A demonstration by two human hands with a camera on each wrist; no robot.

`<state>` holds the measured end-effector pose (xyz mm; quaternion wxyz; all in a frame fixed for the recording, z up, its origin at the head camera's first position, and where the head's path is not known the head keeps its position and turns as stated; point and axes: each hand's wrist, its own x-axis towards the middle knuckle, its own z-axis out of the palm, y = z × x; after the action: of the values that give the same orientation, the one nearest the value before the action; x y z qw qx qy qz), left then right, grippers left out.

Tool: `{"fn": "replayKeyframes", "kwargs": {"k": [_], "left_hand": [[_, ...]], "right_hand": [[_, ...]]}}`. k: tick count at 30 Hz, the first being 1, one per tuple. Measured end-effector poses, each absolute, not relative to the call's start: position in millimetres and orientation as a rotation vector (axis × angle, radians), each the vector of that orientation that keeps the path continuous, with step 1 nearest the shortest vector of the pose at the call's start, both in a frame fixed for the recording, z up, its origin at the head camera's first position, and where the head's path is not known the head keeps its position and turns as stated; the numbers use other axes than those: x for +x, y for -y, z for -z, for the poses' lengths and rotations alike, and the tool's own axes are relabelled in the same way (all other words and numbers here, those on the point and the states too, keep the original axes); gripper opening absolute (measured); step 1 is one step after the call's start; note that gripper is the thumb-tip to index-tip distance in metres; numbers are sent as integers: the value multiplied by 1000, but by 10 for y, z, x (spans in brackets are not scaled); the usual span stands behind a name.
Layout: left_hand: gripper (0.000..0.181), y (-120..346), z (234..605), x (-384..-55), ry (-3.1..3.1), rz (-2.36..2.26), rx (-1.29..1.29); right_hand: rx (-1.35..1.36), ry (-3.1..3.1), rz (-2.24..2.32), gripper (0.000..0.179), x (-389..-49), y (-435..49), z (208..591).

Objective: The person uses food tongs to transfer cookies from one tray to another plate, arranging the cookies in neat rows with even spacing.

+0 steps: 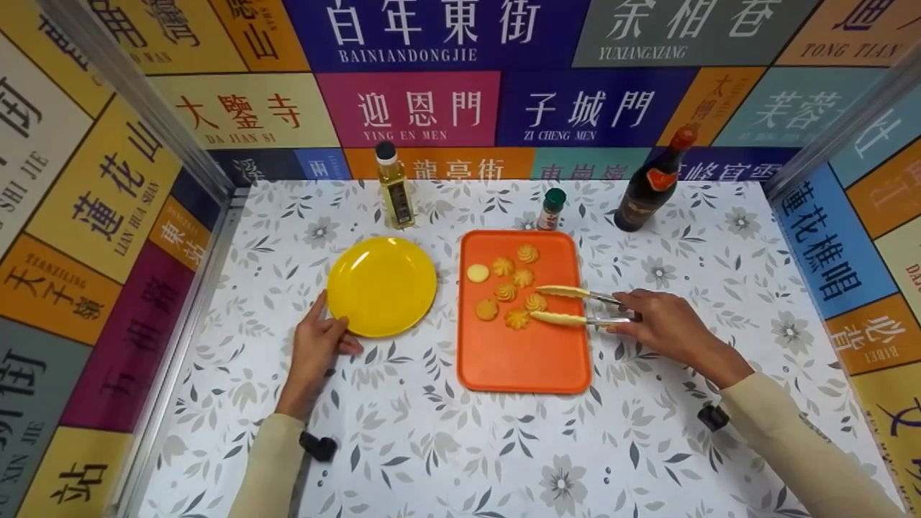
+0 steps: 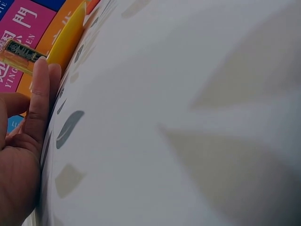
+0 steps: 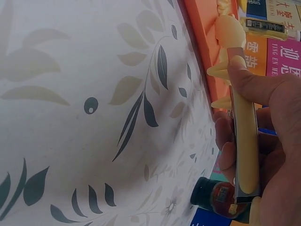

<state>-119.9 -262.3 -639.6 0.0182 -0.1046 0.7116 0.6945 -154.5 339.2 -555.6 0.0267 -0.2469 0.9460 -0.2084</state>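
My left hand (image 1: 316, 349) is at the near left rim of a glossy yellow plate (image 1: 383, 288), thumb on the rim and index finger along its outer side. The plate lies flat on the table, its top bare. My right hand (image 1: 662, 324) grips metal tongs (image 1: 601, 320) with cream tips and, in the right wrist view, cream handle panels (image 3: 246, 150). The spread tong tips reach over an orange tray (image 1: 525, 367), on either side of a swirled cookie (image 1: 534, 302). Several other golden cookies (image 1: 506, 291) and one smooth pale disc (image 1: 478, 273) lie on the tray's far half.
Behind the plate stands an oil bottle (image 1: 395, 191) with a black cap. A small green-capped jar (image 1: 552, 208) is just beyond the tray, and a dark red-topped bottle (image 1: 651, 187) stands farther right. Printed panels (image 1: 424, 108) wall in the floral-covered table (image 1: 417, 446).
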Motion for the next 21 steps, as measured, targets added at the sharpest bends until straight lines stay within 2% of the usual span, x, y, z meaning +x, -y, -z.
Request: {"fn": "replayKeyframes", "kwargs": {"k": [11,21], "left_hand": [[76,2652,6413,-1193,-2205,-2121,-319],[76,2670,6408,-1185,-2187,-2139,-155]], "right_hand": [[-743,-2895,633,60,-1568,-3387,5547],[-766,-2904,635,59,-1583,-3386,5544]]}}
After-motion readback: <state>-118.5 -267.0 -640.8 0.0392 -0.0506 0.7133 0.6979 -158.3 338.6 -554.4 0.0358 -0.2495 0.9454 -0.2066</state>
